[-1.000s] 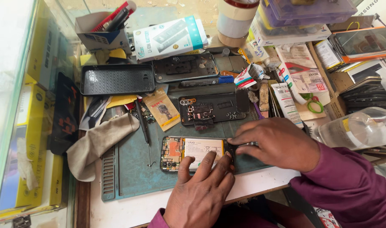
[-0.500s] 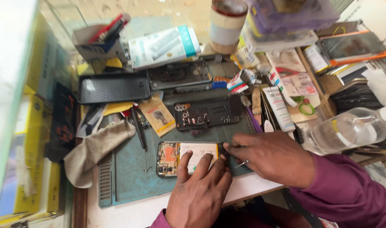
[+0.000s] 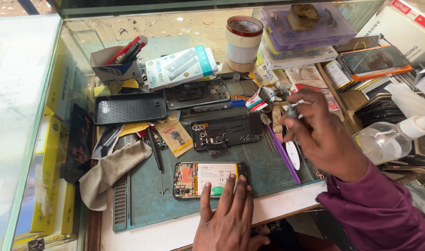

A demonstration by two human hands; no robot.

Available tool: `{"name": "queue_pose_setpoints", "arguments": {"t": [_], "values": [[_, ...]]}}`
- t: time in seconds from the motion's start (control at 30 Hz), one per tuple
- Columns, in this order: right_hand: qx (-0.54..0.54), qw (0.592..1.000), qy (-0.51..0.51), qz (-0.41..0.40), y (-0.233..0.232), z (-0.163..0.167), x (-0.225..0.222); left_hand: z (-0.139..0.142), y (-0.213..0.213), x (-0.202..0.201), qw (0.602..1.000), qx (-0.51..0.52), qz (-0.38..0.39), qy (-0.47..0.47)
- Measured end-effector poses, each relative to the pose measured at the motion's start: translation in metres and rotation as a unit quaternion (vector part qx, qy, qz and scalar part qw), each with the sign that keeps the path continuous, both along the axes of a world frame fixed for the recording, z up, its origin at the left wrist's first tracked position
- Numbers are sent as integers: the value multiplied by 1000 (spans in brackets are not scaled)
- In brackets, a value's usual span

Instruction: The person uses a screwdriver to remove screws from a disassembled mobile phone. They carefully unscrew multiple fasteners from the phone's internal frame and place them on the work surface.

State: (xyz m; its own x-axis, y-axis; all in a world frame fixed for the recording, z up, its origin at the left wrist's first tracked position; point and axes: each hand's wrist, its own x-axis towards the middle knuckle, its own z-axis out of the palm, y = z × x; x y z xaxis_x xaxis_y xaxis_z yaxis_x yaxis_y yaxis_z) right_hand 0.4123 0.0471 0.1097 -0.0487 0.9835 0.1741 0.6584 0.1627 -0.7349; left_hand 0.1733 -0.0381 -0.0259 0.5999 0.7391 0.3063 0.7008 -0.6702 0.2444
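Note:
An opened phone (image 3: 208, 179) with its battery and circuit board exposed lies on a teal work mat (image 3: 142, 200). My left hand (image 3: 229, 218) rests flat at the mat's near edge, its fingertips pressing on the phone's lower right part. My right hand (image 3: 322, 135) is raised over the mat's right side, pinching a small silver tool (image 3: 291, 111) between its fingers. A dark phone frame (image 3: 224, 132) lies on the mat behind the opened phone.
A black phone case (image 3: 129, 108), a beige cloth (image 3: 112, 169), a screwdriver (image 3: 154, 148) and a purple pry stick (image 3: 283, 153) surround the mat. Boxes, a tape roll (image 3: 242, 42), a purple plastic box (image 3: 310, 25) and a clear spray bottle (image 3: 389, 139) crowd the back and right. Glass panel on the left.
My right hand has lifted off the phone and moved right and away, holding the small tool. My left hand stays on the phone. The camera has shifted its view.

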Motion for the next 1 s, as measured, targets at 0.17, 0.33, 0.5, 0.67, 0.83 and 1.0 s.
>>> {"name": "queue_pose_setpoints", "arguments": {"t": [0.17,0.33,0.5,0.67,0.83,1.0], "values": [[-31,881,461,108,15,2,1,-10,2,-8,1000,22,-11,9],[-1,942,330,58,25,-14,-14,-16,3,-11,994,105,32,3],[115,985,48,118,41,-36,-32,-20,7,-14,990,127,56,-20],[58,976,167,125,59,-52,-47,-26,12,-12,991,112,70,-34],[29,981,139,131,71,-64,-44,-35,20,-13,991,111,66,-32],[25,977,172,121,80,-76,-38,-40,25,-11,990,116,64,-37]]}}
